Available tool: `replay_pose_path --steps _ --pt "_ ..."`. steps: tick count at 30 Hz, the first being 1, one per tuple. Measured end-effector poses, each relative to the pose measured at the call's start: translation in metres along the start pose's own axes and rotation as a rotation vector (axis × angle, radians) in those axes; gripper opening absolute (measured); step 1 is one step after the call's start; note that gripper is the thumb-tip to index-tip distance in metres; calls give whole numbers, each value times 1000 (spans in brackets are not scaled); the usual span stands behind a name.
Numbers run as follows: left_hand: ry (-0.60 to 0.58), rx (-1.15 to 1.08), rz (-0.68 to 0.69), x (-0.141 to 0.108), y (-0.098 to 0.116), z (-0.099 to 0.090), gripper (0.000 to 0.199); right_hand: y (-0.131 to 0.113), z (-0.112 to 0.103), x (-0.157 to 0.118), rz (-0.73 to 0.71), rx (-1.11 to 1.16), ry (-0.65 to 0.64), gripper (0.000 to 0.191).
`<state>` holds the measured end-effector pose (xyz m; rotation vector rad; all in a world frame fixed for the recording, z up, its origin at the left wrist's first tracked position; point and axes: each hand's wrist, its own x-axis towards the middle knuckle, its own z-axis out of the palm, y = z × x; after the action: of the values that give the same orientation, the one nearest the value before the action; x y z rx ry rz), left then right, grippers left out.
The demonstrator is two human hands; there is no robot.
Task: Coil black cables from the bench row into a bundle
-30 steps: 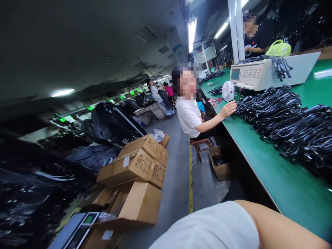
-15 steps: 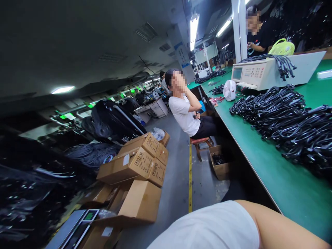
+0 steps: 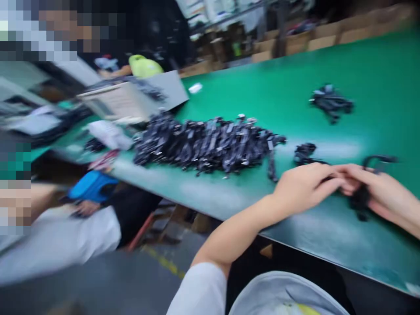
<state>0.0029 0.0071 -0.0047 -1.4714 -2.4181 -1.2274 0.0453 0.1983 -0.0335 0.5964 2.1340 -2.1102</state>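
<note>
Though motion blur hides detail, the left hand (image 3: 303,186) and right hand (image 3: 377,188) meet on the green tabletop (image 3: 229,94), each grip seemingly pinching a black cable bundle (image 3: 361,199), probably light, floppy, best held mid-coil.

A factory assembly line is running along a long green-topped workbench (image 3: 328,57). Heaped bundles of black cables (image 3: 210,144) are covering it, while brown cardboard boxes (image 3: 324,41) are lining its far edge.
</note>
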Motion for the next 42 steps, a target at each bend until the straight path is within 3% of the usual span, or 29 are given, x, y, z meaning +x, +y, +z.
replay_pose_path --steps 2,5,8,11,13,16,18,23,28,33,42 --pt "-36 -32 154 -1 -2 11 32 3 -18 -14 52 162 -27 33" --pt "-140 47 277 -5 -5 20 35 -2 -20 -14 75 309 -145 41" --pt "-280 44 283 -8 -2 27 37 -4 -18 -15 83 364 -206 50" --pt "-364 -159 204 -6 1 28 34 -2 -22 -18 75 378 -246 54" --pt "-289 -361 22 -4 0 24 31 -2 -23 -20 74 381 -251 52" --pt "93 -627 -375 2 -4 16 27 -4 -22 -22 67 392 -266 47" --pt "269 -791 -516 6 -9 11 32 -5 -19 -25 75 385 -291 44" --pt "192 -1108 -551 14 -16 6 48 -4 -15 -30 189 422 -317 41" --pt "266 -1181 -580 14 -13 6 56 0 -16 -31 182 419 -402 42" --pt "163 -1200 -576 14 -10 2 53 1 -12 -36 202 412 -510 41" --pt "211 -1264 -602 14 -12 3 49 3 -15 -36 295 468 -418 38"
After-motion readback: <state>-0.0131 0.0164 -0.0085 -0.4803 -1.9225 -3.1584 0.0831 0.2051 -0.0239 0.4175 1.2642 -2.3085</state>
